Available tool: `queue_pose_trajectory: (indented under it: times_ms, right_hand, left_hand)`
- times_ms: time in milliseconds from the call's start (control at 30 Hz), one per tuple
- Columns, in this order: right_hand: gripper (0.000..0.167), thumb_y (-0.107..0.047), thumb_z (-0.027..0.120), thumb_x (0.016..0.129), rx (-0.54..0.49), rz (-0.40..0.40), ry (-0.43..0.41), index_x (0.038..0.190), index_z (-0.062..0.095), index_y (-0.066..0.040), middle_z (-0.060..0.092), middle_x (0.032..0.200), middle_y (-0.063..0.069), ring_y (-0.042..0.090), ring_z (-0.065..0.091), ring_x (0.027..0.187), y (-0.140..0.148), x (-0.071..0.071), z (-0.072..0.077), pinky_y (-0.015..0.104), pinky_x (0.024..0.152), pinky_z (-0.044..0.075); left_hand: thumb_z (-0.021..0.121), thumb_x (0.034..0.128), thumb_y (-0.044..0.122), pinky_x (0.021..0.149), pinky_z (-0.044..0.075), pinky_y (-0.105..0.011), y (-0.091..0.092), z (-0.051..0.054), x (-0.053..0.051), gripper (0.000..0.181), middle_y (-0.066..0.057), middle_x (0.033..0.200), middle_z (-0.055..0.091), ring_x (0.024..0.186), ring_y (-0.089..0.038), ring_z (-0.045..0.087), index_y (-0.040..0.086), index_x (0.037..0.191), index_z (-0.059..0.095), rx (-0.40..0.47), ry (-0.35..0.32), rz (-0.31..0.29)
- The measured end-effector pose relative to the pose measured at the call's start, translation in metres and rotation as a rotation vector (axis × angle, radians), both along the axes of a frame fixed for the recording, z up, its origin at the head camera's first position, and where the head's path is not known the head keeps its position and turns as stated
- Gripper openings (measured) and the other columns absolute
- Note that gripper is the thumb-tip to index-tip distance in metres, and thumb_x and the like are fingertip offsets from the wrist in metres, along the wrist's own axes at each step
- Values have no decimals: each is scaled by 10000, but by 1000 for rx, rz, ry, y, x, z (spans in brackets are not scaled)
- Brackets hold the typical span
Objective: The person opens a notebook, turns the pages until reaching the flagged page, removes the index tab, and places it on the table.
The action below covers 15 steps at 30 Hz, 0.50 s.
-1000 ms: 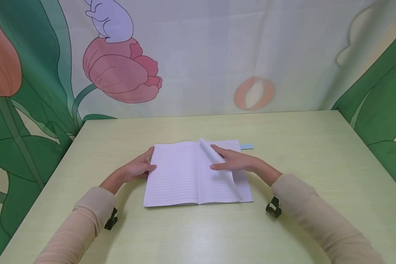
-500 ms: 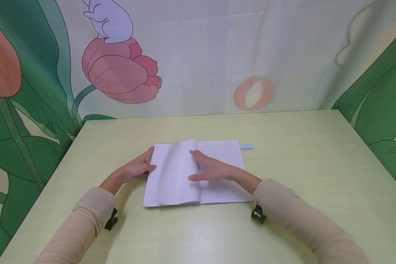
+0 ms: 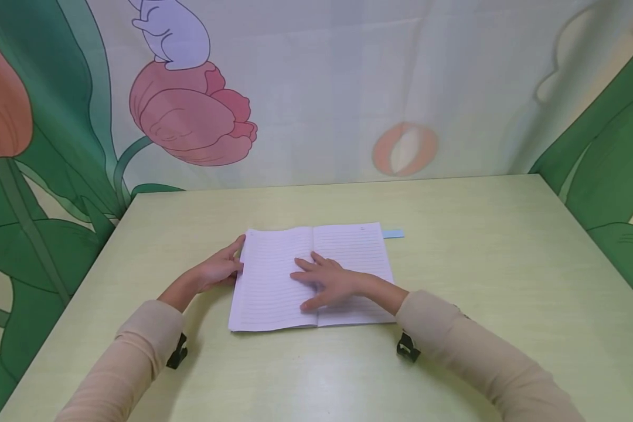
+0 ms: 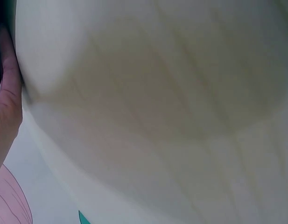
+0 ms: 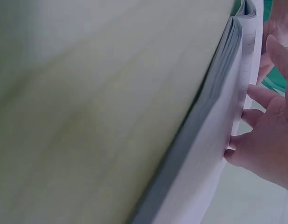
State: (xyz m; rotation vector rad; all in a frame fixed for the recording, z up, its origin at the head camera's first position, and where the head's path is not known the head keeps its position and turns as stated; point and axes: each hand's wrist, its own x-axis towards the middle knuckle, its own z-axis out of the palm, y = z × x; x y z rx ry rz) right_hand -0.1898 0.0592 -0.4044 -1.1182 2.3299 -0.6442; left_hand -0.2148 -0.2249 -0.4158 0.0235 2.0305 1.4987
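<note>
My lined notebook (image 3: pixel 274 293) lies open and face up on the pale table (image 3: pixel 316 375), its fold running down the middle between two ruled pages. My right hand (image 3: pixel 331 284) is spread across that fold, fingers apart and pointing toward the left page, the thumb set off below them near the lower part of the fold. The right wrist view shows those fingertips touching the paper, with the notebook's stacked sheet edges in front of them. My left hand (image 3: pixel 218 271) pinches the notebook's left edge, index finger up by the far corner and thumb lower down; the thumb's tip seems to slip under the top page, though I can't see it well enough to be sure. The left wrist view catches only part of this hand, at its border, beside a blurred, shadowed surface.

A blue strip (image 3: pixel 393 234) sticks out past the notebook's right edge, near the top. I wear beige sleeves (image 3: pixel 137 346), and a small black fitting (image 3: pixel 408 347) sits under each cuff. Beyond the table hangs a pale printed curtain (image 3: pixel 316 88) showing a pink tulip (image 3: pixel 190 117) with a lavender animal (image 3: pixel 176 38) on top, an orange ring (image 3: pixel 405 149) and big green leaves (image 3: pixel 612 164).
</note>
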Motion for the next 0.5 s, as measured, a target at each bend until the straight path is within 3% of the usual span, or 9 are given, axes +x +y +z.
queue_pose_trajectory:
  times_ms: [200,367,500]
  right_hand:
    - [673,-352,601,855,-12,22,-22,1417,331,-99,98,1508,104,357,-80,1351,2,-1,-1,544,1043,-3]
    - [654,-334,590,867,-36,26,-13,1411,336,-78,118,1502,116,362,-49,1354,5,-3,-2,531,1051,22]
    - [636,-312,584,873,-54,3,9,1399,347,-44,149,1488,157,358,18,1357,12,-5,-1,497,1064,66]
  left_hand:
    - [277,997,204,815,454,-360,0,3,0,620,-240,1217,464,915,-215,569,220,1446,-149,-2,-22,-3]
    - [450,950,88,743,471,-309,1,1,0,764,-195,1098,532,834,-202,570,206,1458,-107,-69,18,7]
    - [476,932,37,724,479,-305,2,0,1,803,-150,935,586,800,-193,581,189,1458,-110,-59,34,1]
